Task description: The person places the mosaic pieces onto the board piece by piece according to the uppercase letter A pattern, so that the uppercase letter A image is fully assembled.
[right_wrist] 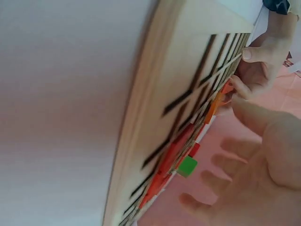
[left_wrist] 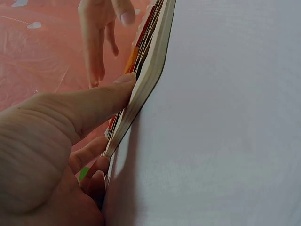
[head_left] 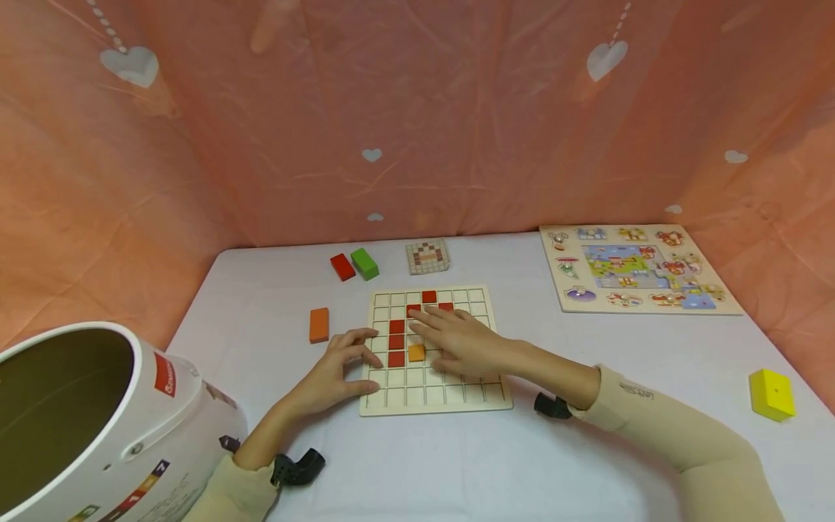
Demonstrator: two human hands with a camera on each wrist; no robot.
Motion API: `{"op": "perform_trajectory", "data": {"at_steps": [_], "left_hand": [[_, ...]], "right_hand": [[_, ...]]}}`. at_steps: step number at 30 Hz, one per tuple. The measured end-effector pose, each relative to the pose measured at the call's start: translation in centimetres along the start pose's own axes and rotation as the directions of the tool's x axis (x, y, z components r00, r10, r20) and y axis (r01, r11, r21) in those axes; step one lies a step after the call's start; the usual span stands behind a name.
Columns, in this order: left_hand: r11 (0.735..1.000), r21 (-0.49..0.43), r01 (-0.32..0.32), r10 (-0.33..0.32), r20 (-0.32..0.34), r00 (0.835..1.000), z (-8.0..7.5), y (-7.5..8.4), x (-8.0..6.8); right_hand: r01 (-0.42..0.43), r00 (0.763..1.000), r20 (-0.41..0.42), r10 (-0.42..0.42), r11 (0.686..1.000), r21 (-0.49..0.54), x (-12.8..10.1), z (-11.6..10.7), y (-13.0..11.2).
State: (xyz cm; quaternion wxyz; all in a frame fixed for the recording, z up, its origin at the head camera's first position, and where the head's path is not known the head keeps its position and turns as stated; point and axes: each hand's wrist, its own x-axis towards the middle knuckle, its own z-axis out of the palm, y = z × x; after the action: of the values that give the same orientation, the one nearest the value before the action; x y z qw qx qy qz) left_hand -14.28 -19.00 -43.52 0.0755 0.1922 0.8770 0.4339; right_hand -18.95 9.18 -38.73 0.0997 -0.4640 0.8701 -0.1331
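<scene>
A wooden grid board (head_left: pixel 404 399) lies flat on the white table. Several red square tiles (head_left: pixel 396 326) and one orange tile (head_left: pixel 416 353) sit in its cells. My left hand (head_left: pixel 333 373) rests at the board's left edge, thumb and fingertips touching it; the left wrist view shows the thumb (left_wrist: pixel 106 101) on the rim. Over the right half, my right hand (head_left: pixel 466 341) is spread palm down, its fingers extended and holding nothing. In the right wrist view those fingers (right_wrist: pixel 237 165) stand apart from the board. The right hand hides some cells.
Beyond the board lie a small pattern card (head_left: pixel 428 256), a red block (head_left: pixel 342 267) and a green block (head_left: pixel 364 264). An orange block (head_left: pixel 319 325) is left. A picture puzzle (head_left: pixel 551 279) and yellow block (head_left: pixel 772 395) lie right. A white bucket (head_left: pixel 189 428) stands near left.
</scene>
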Motion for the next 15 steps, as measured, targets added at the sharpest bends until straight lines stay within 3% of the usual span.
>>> {"op": "perform_trajectory", "data": {"at_steps": [7,15], "left_hand": [[1.0,0.011,-0.011,0.011,0.001,1.0,0.0,0.0,0.0],[1.0,0.013,-0.014,0.014,-0.001,1.0,0.0,-0.2,0.0]], "right_hand": [[0.055,0.997,0.07,-0.043,0.984,-0.172,-1.5,0.4,-1.0],[0.037,0.991,0.133,-0.019,0.99,-0.136,-1.9,0.7,-1.6]]}}
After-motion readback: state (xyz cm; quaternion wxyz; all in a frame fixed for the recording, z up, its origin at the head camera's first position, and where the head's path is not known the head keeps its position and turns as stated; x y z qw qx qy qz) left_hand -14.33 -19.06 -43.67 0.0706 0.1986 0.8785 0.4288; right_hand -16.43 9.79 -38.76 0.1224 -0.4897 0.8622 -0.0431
